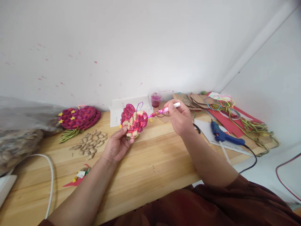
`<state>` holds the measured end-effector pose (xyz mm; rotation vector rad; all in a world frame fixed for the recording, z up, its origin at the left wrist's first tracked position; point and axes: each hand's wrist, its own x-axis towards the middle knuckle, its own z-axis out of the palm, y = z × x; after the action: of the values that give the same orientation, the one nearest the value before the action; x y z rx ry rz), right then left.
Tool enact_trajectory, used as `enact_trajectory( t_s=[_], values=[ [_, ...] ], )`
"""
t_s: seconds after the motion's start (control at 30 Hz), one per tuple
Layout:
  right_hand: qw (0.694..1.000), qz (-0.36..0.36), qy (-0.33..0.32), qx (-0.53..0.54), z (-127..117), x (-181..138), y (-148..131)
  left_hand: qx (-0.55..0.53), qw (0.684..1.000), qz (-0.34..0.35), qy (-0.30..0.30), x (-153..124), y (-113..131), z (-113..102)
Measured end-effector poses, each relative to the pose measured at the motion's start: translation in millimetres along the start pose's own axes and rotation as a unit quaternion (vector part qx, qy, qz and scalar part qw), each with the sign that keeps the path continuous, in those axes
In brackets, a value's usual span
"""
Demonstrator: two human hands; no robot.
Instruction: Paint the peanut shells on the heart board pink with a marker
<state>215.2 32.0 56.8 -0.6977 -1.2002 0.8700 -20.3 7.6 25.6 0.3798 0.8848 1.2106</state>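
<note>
My left hand point(118, 145) is closed on the lower edge of a heart-shaped peanut craft point(134, 121), holding it up off the table. Some of its peanuts are painted magenta and others are bare tan, on a red backing. A small purple loop of cord stands at its top. In my right hand point(180, 118) is a paintbrush point(163, 110) with a white handle end and pink smears along it. Its tip is at the craft's right edge. Behind, a clear plastic cup point(156, 99) contains magenta paint.
Finished-looking magenta peanut pieces with yellow stars point(78, 117), loose peanuts point(90, 142) and a plastic bag of peanuts point(18, 141) lie left. A blue glue gun point(223, 135), cardboard discs point(199, 100), red sheets point(244, 119) and green cord point(255, 127) lie right. A paint-spotted wall point(117, 47) rises behind.
</note>
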Motion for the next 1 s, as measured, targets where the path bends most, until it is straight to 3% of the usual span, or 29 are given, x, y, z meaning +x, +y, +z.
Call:
enact_trajectory(
  t_s=[0.5, 1.0],
  values=[
    [0.998, 0.031, 0.049, 0.034, 4.2, 0.9, -3.3, -0.006, 1.0, 0.003, -0.011, 0.2, -0.5, 0.2],
    [0.997, 0.031, 0.031, 0.064, 3.9, 2.4, -0.8, -0.002, 1.0, 0.008, -0.012, 0.3, -1.2, -0.4]
  ],
)
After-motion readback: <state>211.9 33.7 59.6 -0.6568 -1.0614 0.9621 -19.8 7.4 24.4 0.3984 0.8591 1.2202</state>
